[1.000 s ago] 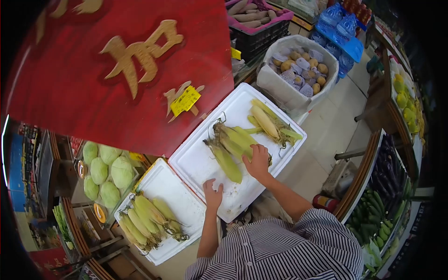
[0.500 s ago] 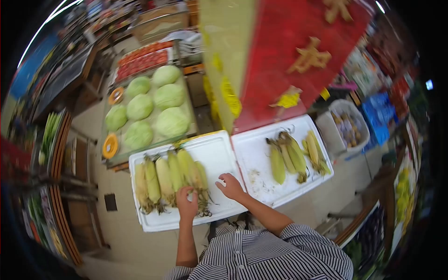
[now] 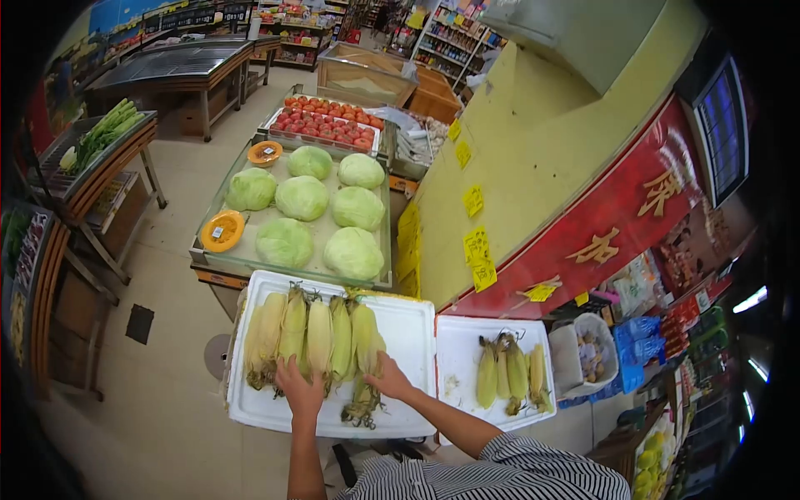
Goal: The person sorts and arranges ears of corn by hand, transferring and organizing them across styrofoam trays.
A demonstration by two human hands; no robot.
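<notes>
1. A row of husked corn ears lies side by side in the left white tray; its lower, stringy ends are nearest the hands.
2. The left hand is over the lower ends at the row's left half, and the right hand is at the right edge of the rightmost ear.
3. The left hand is open, fingers spread and thumb apart, against the husks; it grasps no ear.
4. The right hand's fingers and thumb are parted beside that ear; whether they pinch its husk, I cannot tell.
5. More corn lies in the right white tray.
6. Gold Chinese characters stand on a red panel; the lower appears to read 加.
7. Handwriting on the yellow tags is too small to read.
</notes>
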